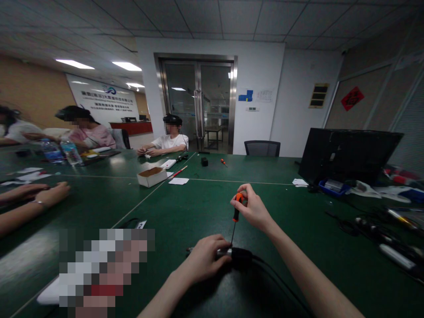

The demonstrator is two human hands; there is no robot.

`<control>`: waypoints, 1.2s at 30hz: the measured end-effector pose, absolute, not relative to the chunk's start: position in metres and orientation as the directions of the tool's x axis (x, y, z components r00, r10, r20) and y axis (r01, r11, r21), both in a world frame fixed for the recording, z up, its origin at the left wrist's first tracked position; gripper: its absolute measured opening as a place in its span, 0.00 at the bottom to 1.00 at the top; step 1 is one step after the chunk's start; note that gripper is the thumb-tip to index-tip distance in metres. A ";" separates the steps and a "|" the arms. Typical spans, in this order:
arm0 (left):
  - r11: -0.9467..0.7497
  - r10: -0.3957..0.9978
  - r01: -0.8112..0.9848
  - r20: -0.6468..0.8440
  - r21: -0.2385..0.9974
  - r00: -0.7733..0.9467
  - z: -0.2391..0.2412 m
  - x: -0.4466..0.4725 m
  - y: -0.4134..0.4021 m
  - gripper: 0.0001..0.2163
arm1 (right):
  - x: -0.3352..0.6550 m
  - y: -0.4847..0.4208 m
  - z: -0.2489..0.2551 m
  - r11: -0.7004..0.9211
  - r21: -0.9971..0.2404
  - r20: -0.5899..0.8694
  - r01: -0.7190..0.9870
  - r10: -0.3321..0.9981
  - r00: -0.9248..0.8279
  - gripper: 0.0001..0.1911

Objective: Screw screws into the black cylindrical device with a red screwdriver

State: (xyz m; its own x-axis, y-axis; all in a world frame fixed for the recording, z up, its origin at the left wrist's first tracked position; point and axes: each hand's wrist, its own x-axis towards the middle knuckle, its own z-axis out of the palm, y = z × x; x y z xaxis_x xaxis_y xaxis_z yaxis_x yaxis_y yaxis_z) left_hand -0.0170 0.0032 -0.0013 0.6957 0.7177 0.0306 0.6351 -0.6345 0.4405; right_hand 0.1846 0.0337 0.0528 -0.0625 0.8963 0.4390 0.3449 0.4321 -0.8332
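My right hand [251, 207] pinches the top of an orange-and-black screwdriver [236, 214]. Its thin shaft points nearly straight down, and the tip meets a corded black-and-silver device [241, 255] lying on the green table [159, 216]. Around the silver part of this device, my left hand [207, 258] has its fingers closed and steadies it. The fingers cover much of its body, so its exact kind cannot be made out. A black cable [280, 279] runs from its right end toward the bottom edge.
A small open box [151, 177] and a second orange screwdriver [224, 162] lie farther back. At right stand a black monitor [351, 154], a blue tray [334, 187] and several corded tools [397, 257]. Another person's hands [49, 194] rest at left; people sit beyond.
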 end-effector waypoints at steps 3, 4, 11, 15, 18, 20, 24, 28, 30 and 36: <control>-0.638 0.717 0.634 0.036 0.437 0.696 -0.002 -0.017 0.004 0.11 | 0.185 0.034 0.053 0.426 -0.837 0.428 0.343 0.901 -0.074 0.15; -0.638 0.717 0.635 0.036 0.436 0.696 -0.003 -0.017 0.004 0.11 | 0.185 0.034 0.053 0.432 -0.831 0.432 0.351 0.898 -0.084 0.14; -0.634 0.719 0.638 0.030 0.437 0.694 -0.002 -0.017 0.003 0.10 | 0.188 0.033 0.058 0.519 -0.728 0.510 0.449 0.847 -0.152 0.14; -0.636 0.717 0.636 0.028 0.437 0.697 0.000 -0.017 0.002 0.08 | 0.187 0.033 0.057 0.491 -0.768 0.473 0.412 0.868 -0.152 0.13; -0.628 0.721 0.641 0.019 0.442 0.693 0.001 -0.017 0.002 0.09 | 0.186 0.034 0.055 0.447 -0.815 0.445 0.368 0.890 -0.096 0.14; -0.620 0.727 0.645 0.017 0.447 0.687 0.001 -0.017 0.002 0.10 | 0.185 0.034 0.053 0.427 -0.838 0.431 0.339 0.900 -0.070 0.15; -0.613 0.729 0.643 0.015 0.459 0.685 0.001 -0.017 0.002 0.11 | 0.186 0.035 0.053 0.430 -0.844 0.431 0.321 0.899 -0.072 0.14; -0.625 0.723 0.633 0.031 0.456 0.691 -0.001 -0.017 0.003 0.10 | 0.187 0.033 0.056 0.466 -0.795 0.461 0.389 0.880 -0.112 0.12; -0.632 0.719 0.632 0.036 0.448 0.694 -0.001 -0.018 0.003 0.10 | 0.188 0.033 0.058 0.495 -0.759 0.487 0.423 0.863 -0.136 0.13; -0.631 0.720 0.629 0.041 0.454 0.693 -0.002 -0.018 0.003 0.09 | 0.187 0.033 0.057 0.465 -0.802 0.464 0.374 0.880 -0.099 0.13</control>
